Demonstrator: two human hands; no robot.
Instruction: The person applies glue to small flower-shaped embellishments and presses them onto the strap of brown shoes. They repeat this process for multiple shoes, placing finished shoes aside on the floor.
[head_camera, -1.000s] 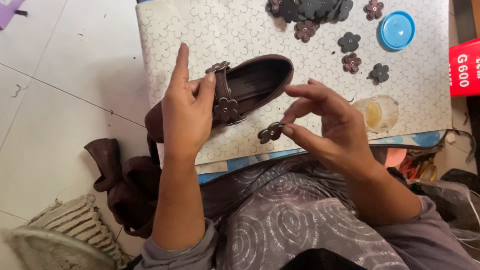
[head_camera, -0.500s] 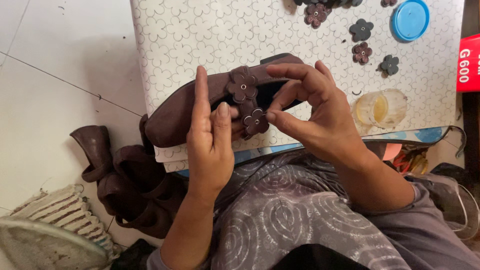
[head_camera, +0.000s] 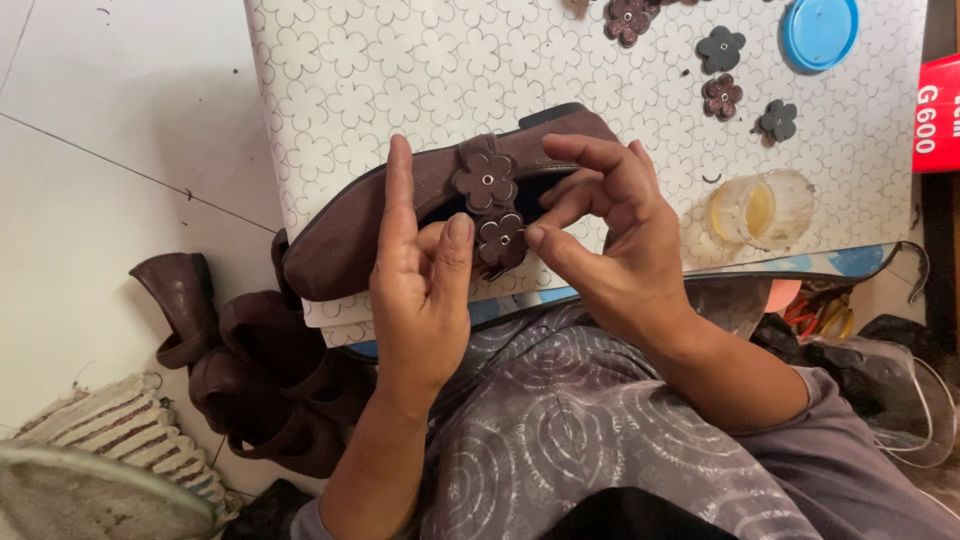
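Table (head_camera: 330, 90) with flower-pattern cover beyond both hands. Brown shoe (head_camera: 350, 225) lies on near edge, under hands. Left hand (head_camera: 420, 290) mostly shut, steadying shoe side, thumb beside lower flower (head_camera: 500, 238). Right hand (head_camera: 610, 250) half curled, thumb and fingertips pressing same flower onto strap. Risk: flower slides crooked if pressure uneven; shoe may tip off edge. Glass cup (head_camera: 765, 208) right of right hand, yellowish liquid inside.

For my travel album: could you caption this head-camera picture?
Both hands, left hand and right hand, press a flower piece onto a brown shoe.
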